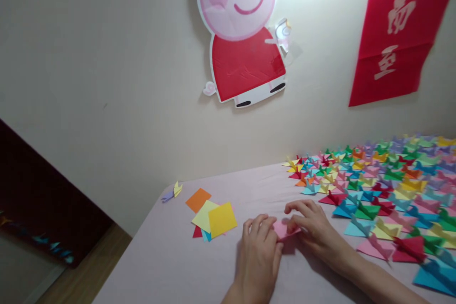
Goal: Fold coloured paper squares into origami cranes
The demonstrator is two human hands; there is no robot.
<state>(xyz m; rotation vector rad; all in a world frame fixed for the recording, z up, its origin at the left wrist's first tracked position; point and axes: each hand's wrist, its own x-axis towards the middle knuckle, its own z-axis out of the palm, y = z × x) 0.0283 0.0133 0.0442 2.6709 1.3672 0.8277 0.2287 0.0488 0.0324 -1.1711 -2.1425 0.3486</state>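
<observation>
At far left, a dark panel (39, 204) is seen beside a strip of wood floor (85, 266). Near the bench's (153, 266) far left corner, a purple and a yellow folded piece (172, 192) are set together. Next, loose squares (213, 213) are overlapped, yellow uppermost. A pig cutout (245, 57) is fixed to the wall (142, 80) above. The pink paper (284, 230) is held low over the bench between both hands: its left end by the close-set fingers of the left hand (258, 249), its right end by the bent, narrowed fingers of the right hand (313, 228). The right forearm is closely bordered by rows of folded birds (384, 206), below a red banner (395, 42).
</observation>
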